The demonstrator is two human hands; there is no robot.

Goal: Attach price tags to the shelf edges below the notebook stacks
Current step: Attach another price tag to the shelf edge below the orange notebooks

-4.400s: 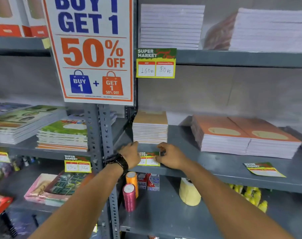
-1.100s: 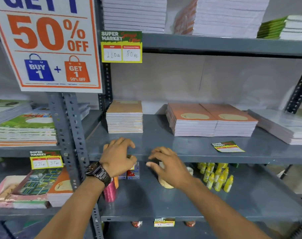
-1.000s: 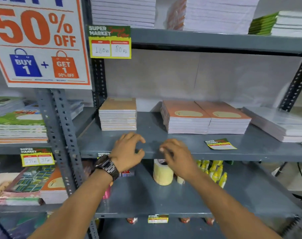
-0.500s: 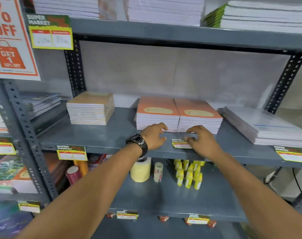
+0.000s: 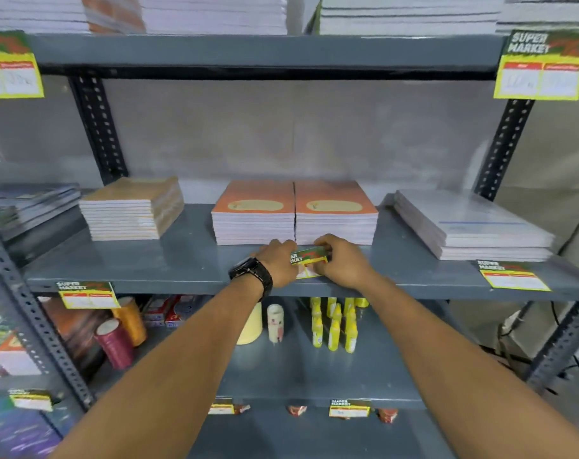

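At frame centre, both hands, left hand (image 5: 279, 261) and right hand (image 5: 342, 261), pinch the price tag (image 5: 309, 261) with fingers clamped on it, probably to align it under the orange notebook stacks (image 5: 294, 213).

— What sort of place was it?
— A stationery shop: grey slotted-steel shelving (image 5: 195, 270) carried notebook stacks (image 5: 294, 217), glue bottles (image 5: 333, 326) and ribbon spools (image 5: 114, 342), with "Super Market" price tags (image 5: 541, 66) along the edges.

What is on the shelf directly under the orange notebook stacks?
Yellow bottles, a cream tape roll and a small white roll stand there. The left forearm hides part of the tape roll.
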